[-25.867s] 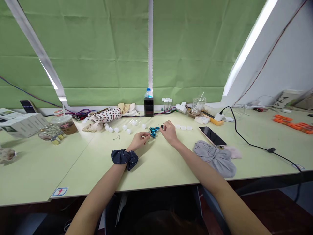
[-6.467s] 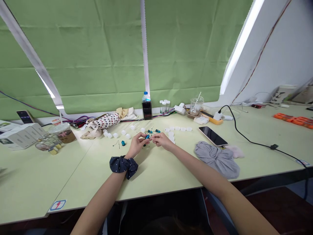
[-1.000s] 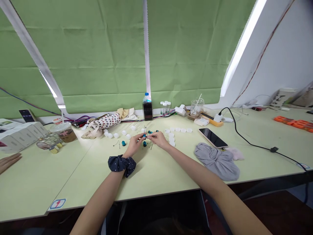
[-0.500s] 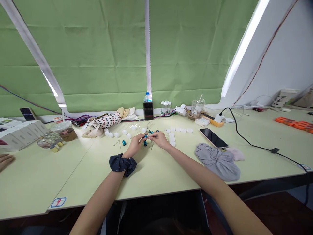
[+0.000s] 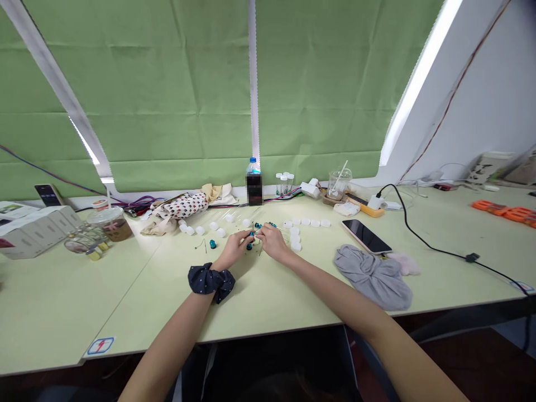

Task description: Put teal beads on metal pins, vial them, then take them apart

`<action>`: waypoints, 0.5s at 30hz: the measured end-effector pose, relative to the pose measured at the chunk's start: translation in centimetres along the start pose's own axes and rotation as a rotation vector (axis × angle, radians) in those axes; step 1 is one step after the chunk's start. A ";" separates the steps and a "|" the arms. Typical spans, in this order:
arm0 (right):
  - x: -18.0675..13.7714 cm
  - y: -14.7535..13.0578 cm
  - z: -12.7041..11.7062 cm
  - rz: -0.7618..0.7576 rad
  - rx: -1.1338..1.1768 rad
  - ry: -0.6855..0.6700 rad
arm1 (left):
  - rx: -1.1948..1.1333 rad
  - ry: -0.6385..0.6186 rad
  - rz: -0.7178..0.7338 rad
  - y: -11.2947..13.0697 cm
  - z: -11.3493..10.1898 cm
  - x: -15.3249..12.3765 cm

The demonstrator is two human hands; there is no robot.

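My left hand [image 5: 235,248] and my right hand [image 5: 268,241] meet over the pale green table [image 5: 268,290], fingers pinched together around a small blue part [image 5: 250,239] with thin metal pins. It is too small to name further. More small blue parts [image 5: 262,226] lie just beyond my fingers, and one blue part [image 5: 212,244] sits alone to the left beside a bent wire [image 5: 201,244]. A dark dotted scrunchie [image 5: 210,279] is on my left wrist. White caps [image 5: 307,223] lie in rows left and right of my hands.
A water bottle [image 5: 253,183] and small vials [image 5: 285,181] stand at the back. A phone [image 5: 365,235], a grey cloth [image 5: 374,277] and a black cable [image 5: 435,245] lie right. An iced drink cup [image 5: 109,222], jars and boxes [image 5: 29,231] are left.
My hands have dropped slightly toward the table and drawn closer together around the blue part. Another person's hand at the far left edge has withdrawn out of view.
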State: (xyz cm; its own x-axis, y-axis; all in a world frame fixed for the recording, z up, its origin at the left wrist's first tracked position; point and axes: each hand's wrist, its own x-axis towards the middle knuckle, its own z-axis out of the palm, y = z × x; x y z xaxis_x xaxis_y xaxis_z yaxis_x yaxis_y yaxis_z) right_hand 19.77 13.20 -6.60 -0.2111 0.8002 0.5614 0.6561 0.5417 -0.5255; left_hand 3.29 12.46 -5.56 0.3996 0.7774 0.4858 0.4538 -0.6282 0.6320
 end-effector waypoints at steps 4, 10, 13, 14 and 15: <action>-0.3 -0.6 0.0 -0.005 -0.032 0.024 | -0.045 0.020 -0.049 -0.2 0.0 0.0; 0.0 0.4 -0.3 0.156 0.058 0.041 | 0.180 0.013 0.075 -0.7 0.1 0.0; 0.0 0.8 -0.2 0.196 0.050 0.024 | 0.282 -0.019 0.070 -0.3 0.4 -0.1; 0.0 0.9 -0.2 0.198 0.044 0.005 | 0.308 -0.027 0.067 -0.2 0.4 -0.2; 0.0 0.9 -0.2 0.198 0.040 -0.018 | 0.329 -0.033 0.067 -0.1 0.5 -0.3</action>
State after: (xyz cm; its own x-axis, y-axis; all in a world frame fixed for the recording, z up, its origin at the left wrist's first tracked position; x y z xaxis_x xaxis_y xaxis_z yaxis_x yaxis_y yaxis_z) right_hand 20.46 13.58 -6.97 -0.0942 0.8962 0.4336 0.6571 0.3831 -0.6492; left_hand 3.50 12.32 -6.06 0.4604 0.7362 0.4960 0.6563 -0.6585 0.3682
